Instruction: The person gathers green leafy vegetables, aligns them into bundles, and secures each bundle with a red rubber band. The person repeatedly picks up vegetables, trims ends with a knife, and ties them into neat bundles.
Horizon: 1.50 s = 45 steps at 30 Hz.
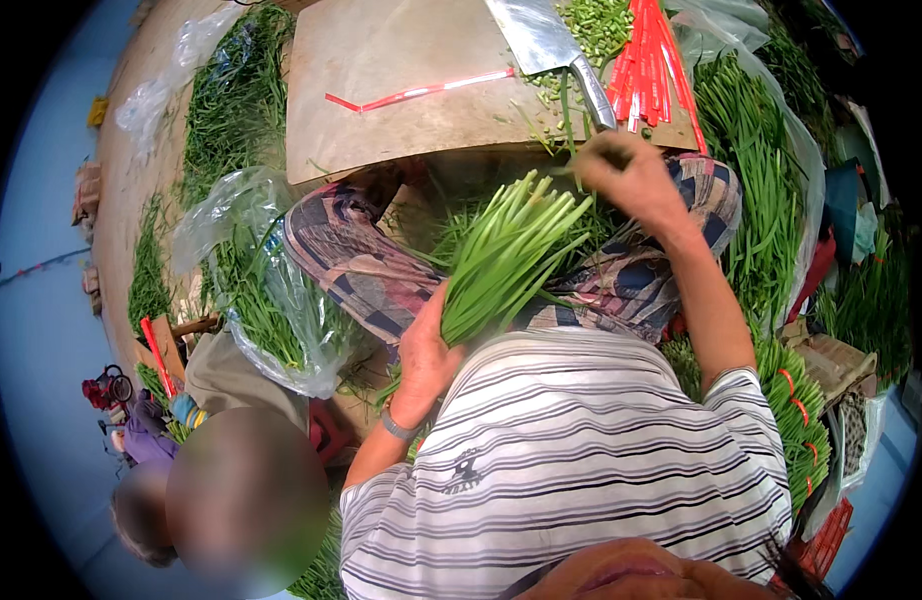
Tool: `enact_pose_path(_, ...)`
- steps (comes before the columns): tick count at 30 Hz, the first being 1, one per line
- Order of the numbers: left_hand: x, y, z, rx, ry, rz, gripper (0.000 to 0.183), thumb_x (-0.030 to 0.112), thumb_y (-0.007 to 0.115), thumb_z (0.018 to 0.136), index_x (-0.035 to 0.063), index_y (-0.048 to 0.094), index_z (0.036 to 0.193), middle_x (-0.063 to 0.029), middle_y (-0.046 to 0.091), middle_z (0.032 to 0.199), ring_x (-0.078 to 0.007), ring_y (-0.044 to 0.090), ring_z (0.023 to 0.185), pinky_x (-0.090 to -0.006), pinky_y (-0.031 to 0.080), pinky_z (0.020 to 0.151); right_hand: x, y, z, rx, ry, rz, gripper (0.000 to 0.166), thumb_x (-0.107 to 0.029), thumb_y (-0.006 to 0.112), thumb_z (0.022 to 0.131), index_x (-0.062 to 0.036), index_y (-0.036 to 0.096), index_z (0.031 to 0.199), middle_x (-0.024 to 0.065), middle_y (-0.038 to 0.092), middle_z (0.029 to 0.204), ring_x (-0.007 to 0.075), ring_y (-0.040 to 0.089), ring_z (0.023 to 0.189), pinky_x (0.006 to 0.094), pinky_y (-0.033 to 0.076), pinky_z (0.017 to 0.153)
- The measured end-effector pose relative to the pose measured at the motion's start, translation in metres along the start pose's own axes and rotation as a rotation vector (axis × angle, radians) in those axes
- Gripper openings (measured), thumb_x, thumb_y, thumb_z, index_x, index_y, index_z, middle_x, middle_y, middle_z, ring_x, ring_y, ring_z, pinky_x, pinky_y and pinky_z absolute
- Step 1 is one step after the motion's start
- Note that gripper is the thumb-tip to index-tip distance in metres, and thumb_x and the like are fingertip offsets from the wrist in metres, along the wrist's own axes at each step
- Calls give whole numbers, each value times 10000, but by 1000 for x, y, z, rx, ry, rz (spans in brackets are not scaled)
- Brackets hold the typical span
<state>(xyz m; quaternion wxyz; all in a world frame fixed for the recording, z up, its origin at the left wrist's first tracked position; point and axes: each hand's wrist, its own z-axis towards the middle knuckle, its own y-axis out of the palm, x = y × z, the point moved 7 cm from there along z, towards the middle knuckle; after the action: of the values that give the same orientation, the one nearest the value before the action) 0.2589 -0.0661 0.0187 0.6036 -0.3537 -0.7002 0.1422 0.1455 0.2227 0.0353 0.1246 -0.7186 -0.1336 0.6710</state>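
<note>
My left hand (429,352), with a watch on its wrist, grips a bunch of green garlic chives (506,255). The pale cut ends point up and away from my striped shirt. My right hand (629,176) is raised over my right knee, fingers curled and blurred by motion. Thin green strands show by its fingertips, but whether it holds them is unclear. Just beyond it, the metal handle of a cleaver (539,34) reaches over the wooden board (401,56). One red tie strip (419,90) lies bent on that board, and a stack of red strips (648,71) fans out at its right.
Chopped stem ends (599,34) are heaped beside the cleaver. Loose chives in clear plastic (761,187) lie at my right, above tied bundles (795,427). A plastic bag of chives (281,300) sits by my left knee. Other people (149,435) are at lower left.
</note>
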Motion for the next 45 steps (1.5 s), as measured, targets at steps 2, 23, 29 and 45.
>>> enact_pose_path(2, 3, 0, 0, 66, 63, 98, 716, -4, 671, 672, 115, 454, 1343, -181, 608, 1112, -381, 602, 999, -396, 499, 808, 7, 24, -6, -220, 102, -81, 456, -418, 747, 723, 17, 697, 854, 107, 668, 762, 179, 610, 706, 307, 484, 694)
enact_pose_path(23, 19, -7, 1, 160, 153, 574, 815, -26, 621, 598, 110, 426, 1378, -132, 546, 925, -342, 589, 729, -415, 481, 596, 9, 8, -7, 58, -133, 288, 306, -293, 699, 830, 2, 632, 871, 30, 613, 804, 112, 560, 742, 255, 449, 704)
enact_pose_path(29, 23, -16, 3, 226, 239, 687, 790, -44, 583, 574, 106, 485, 1344, -124, 586, 965, -306, 585, 724, -377, 469, 601, 15, 37, -11, -127, -97, -282, 287, -274, 714, 775, -7, 652, 861, 135, 658, 782, 231, 628, 714, 352, 497, 705)
enact_pose_path(45, 43, -51, 5, 375, 486, 797, 630, 1, 620, 613, 128, 606, 1230, -92, 634, 998, -254, 610, 773, -343, 441, 603, 46, 22, -13, -228, -306, -818, 64, -73, 608, 735, -58, 583, 792, 143, 609, 785, 359, 610, 772, 441, 492, 682)
